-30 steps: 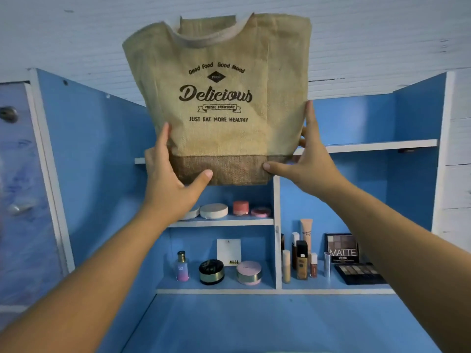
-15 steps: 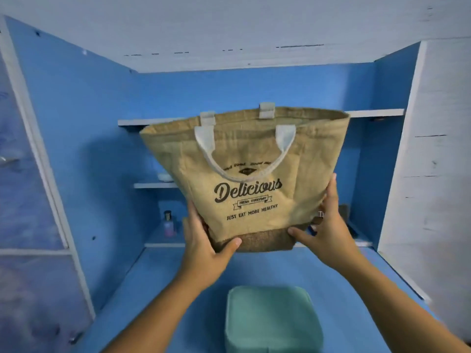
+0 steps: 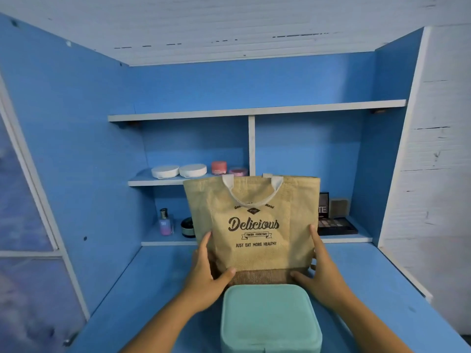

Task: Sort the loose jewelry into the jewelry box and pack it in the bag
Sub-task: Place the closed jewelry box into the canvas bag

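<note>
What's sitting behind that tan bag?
Poking out beside the bag: a dark jar on its left, a makeup palette on its right, both on the low shelf. Whatever stands between them is hidden.

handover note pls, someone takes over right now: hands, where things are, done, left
Left hand holds the jute bag at its lower left edge; right hand holds its lower right edge.
Bag is upright over the blue desk, just behind the closed teal jewelry box; its base is hidden.
Done: no loose jewelry in view, box closed.
Left: put the box in the bag.
</note>
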A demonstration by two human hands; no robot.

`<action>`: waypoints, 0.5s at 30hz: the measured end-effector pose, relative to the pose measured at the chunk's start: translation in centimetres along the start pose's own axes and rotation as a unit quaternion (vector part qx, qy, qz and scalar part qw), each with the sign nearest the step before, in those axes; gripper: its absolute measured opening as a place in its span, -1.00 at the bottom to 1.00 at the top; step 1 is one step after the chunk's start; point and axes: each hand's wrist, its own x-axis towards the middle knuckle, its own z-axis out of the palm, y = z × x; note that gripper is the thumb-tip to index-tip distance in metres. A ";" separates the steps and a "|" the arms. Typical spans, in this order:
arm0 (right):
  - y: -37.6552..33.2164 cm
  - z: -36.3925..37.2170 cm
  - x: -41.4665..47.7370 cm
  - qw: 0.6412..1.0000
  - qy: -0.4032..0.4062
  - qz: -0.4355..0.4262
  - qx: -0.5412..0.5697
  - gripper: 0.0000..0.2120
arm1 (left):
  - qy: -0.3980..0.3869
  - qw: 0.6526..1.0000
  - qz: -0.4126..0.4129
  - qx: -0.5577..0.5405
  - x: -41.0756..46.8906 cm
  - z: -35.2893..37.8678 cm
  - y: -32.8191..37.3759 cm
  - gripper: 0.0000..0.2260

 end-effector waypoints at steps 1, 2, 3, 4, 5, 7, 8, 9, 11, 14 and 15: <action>0.0 0.0 -0.1 1.000 0.013 -0.005 -0.019 0.01 | 0.033 0.999 0.016 0.024 -0.1 -0.4 0.4 -0.15; -0.1 -0.1 -0.2 0.998 0.037 -0.015 -0.040 -0.03 | 0.077 0.995 0.042 0.055 0.0 -0.9 1.0 -0.22; -0.5 -0.3 -0.2 0.996 0.067 -0.025 -0.057 -0.06 | 0.126 0.985 0.078 0.089 0.2 -1.6 1.9 -0.28; -1.1 -0.5 -0.1 0.992 0.098 -0.036 -0.070 -0.09 | 0.170 0.970 0.122 0.121 0.4 -2.5 3.1 -0.31; -1.9 -0.8 0.2 0.986 0.128 -0.051 -0.089 -0.11 | 0.198 0.955 0.164 0.151 0.8 -3.3 4.3 -0.32; -4.0 -1.7 1.2 0.966 0.179 -0.101 -0.157 -0.13 | 0.214 0.923 0.234 0.217 2.1 -4.9 6.4 -0.26; -5.2 -2.2 1.9 0.953 0.196 -0.127 -0.194 -0.12 | 0.202 0.911 0.253 0.256 2.7 -5.6 7.4 -0.21; -6.5 -2.7 2.7 0.940 0.203 -0.149 -0.230 -0.12 | 0.181 0.903 0.256 0.293 3.3 -6.1 8.5 -0.14; -8.9 -3.6 4.4 0.920 0.185 -0.175 -0.298 -0.11 | 0.116 0.901 0.221 0.355 4.3 -6.8 10.0 0.01; -11.0 -4.4 6.6 0.896 0.129 -0.176 -0.387 -0.04 | 0.051 0.898 0.173 0.400 5.4 -7.1 10.3 0.13; -11.2 -4.5 6.9 0.893 0.108 -0.171 -0.403 -0.04 | 0.049 0.897 0.169 0.404 5.4 -7.2 10.4 0.13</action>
